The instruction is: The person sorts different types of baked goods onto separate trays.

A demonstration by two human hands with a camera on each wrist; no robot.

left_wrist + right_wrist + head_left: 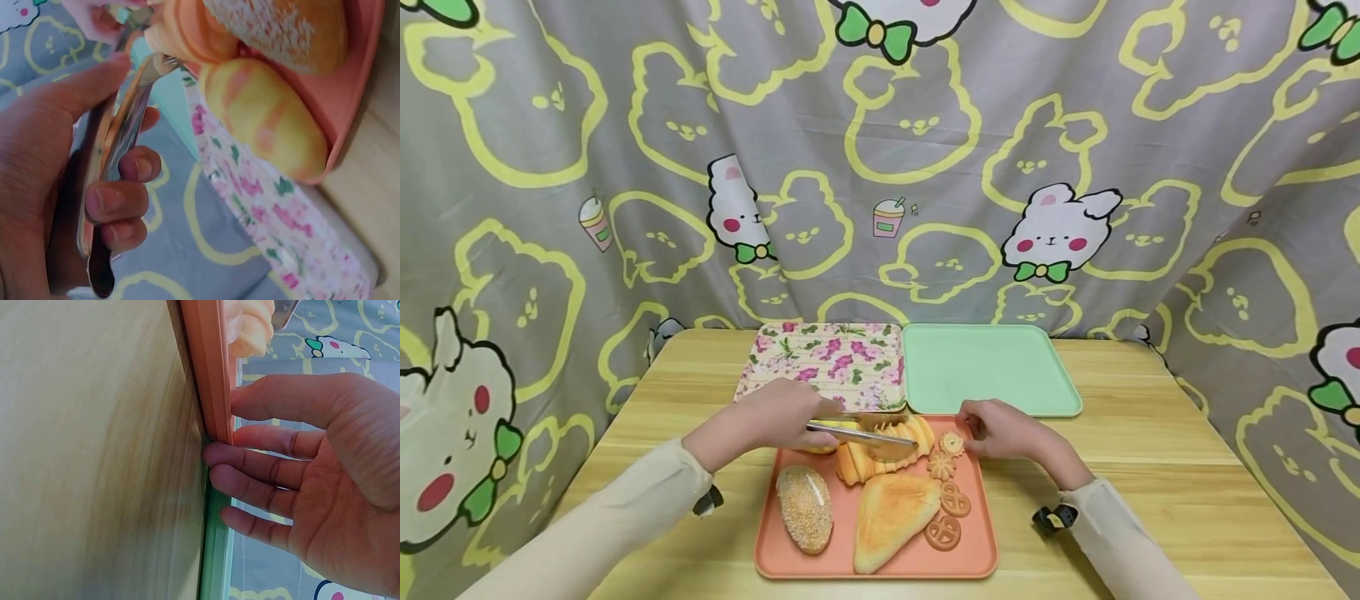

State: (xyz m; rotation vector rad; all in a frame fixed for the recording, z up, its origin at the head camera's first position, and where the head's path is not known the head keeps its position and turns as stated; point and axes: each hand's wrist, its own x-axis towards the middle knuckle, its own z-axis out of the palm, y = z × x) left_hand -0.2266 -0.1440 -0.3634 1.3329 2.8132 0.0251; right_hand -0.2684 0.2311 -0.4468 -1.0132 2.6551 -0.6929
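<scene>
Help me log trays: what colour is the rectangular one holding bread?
Coral-pink tray, shown best in the head view.

Person's in a plain pale cream long-sleeved top. The left sleeve (602, 517) and right sleeve (1123, 533) match, loose-looking with soft creases toward the wrists. There's a chunky black gadget (1054, 518) by the right cuff (1081, 493) and a dark piece (708, 501) poking out under the left cuff (694, 468), shape kinda hard to make out. Left hand (784, 414) and right hand (1003, 429) are both bare.
</scene>
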